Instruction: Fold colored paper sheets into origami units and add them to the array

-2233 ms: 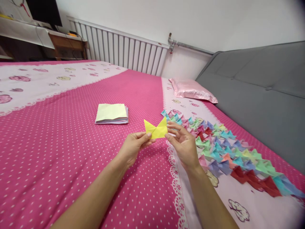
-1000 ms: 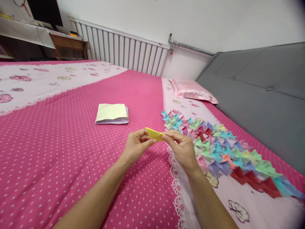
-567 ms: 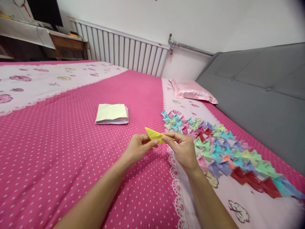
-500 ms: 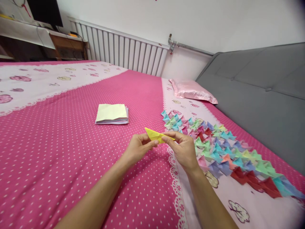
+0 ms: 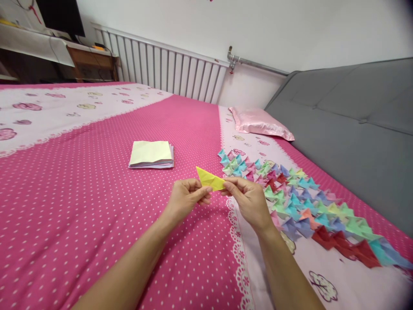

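Note:
A folded yellow paper boat (image 5: 211,181) is held up above the bed, its left corner pointing upward. My left hand (image 5: 189,196) pinches its lower left edge between thumb and fingers. On the other end, my right hand (image 5: 247,198) grips the right corner, which the thumb and fingertips partly cover. To the right, rows of small folded paper boats (image 5: 300,200) in green, blue, pink, red and purple lie on the bedspread. Beyond my left hand rests a stack of square paper (image 5: 151,153) with a pale yellow sheet on top.
The pink dotted bedspread (image 5: 97,185) spreads under everything. A pink satin pillow (image 5: 260,122) lies against the grey headboard (image 5: 351,116) at the right. At the back are a white radiator (image 5: 161,62) and a desk (image 5: 92,60) with a dark monitor (image 5: 61,16).
The paper boat's left corner has tipped up a little. My left hand has shifted slightly left, and the right thumb now lies nearer the boat's right end.

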`<act>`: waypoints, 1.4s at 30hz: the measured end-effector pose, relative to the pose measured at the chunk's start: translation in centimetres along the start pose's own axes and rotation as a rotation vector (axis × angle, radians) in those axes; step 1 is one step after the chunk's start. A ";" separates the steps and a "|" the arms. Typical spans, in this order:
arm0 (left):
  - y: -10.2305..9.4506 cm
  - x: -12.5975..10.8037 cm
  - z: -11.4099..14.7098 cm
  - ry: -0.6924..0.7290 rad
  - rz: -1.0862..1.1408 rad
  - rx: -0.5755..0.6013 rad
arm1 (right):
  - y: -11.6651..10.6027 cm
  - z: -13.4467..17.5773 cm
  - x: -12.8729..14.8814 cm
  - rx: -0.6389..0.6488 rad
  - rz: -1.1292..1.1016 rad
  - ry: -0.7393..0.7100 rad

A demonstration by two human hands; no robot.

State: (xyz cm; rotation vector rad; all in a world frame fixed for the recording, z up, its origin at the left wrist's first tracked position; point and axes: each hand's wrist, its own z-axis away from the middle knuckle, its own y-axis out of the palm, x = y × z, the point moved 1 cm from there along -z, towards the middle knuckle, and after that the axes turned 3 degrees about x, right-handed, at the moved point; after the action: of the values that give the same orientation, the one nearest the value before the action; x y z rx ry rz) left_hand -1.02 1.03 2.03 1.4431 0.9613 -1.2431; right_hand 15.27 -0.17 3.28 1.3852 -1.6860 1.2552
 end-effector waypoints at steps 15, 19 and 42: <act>0.0 0.4 0.1 -0.012 -0.047 0.108 | 0.3 0.0 0.3 0.044 0.081 -0.005; 0.2 0.6 0.1 -0.027 -0.093 0.121 | 0.4 0.2 0.6 0.034 0.089 -0.021; -0.2 0.7 -0.3 -0.030 0.165 0.073 | 0.8 0.2 -0.1 0.128 -0.324 0.238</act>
State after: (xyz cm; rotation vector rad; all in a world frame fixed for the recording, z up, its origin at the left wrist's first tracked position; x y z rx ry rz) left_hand -1.08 1.32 1.34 1.5249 0.7669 -1.1846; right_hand 14.54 -0.29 2.86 1.4498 -1.1859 1.2961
